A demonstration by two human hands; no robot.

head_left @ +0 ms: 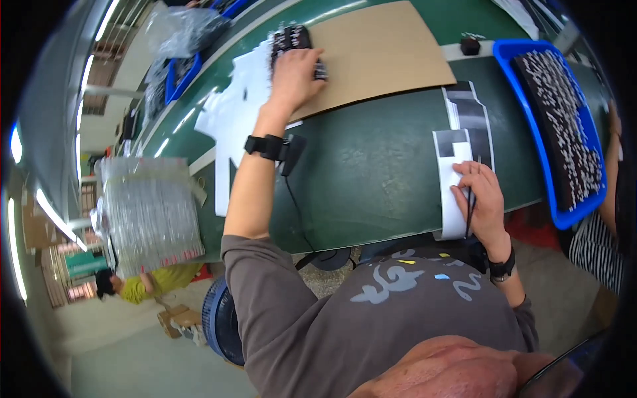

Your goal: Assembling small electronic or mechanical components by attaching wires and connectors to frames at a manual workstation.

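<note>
A: What are we doing with our right hand (481, 192), nearest the body?

B: We are pinching a slim black tool (470, 212), thumb and fingers drawn together, over the white strip (447, 189). The strip is lying nearer to us than the right end of the brown cardboard sheet (378, 53). We cannot tell whether the tool's tip is touching it.

A: How should we be handling this step?

B: In our judgement, we should be holding the strip flat, gripping lightly, and watching that the tool is not creasing its surface.

A: Farther out, what are we doing with our left hand (295, 74)?

B: We are resting it palm down, fingers partly bent, over dark blocks (292, 36) at the left end of the cardboard sheet. We cannot tell whether it is clamping them. We are holding our hands well apart.
</note>
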